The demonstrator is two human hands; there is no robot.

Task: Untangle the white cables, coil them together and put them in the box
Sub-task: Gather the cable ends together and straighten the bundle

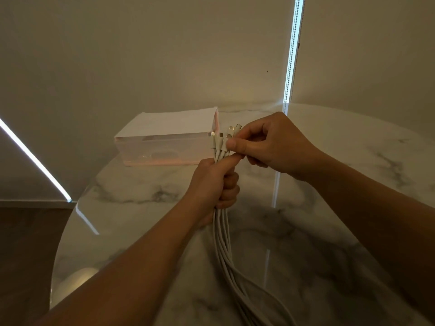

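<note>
Head cam: both hands, left (213, 184) fisted round white cables (222, 234), right (270, 144) pinching plugs (223, 137).

A glossy marble table (329, 231) stands against beige walls (164, 55) with lit strips (292, 55).

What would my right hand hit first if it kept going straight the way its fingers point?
Probably the box: the right hand points left across the cable plugs it pinches, toward the box's near end, though depth is unclear.
</note>
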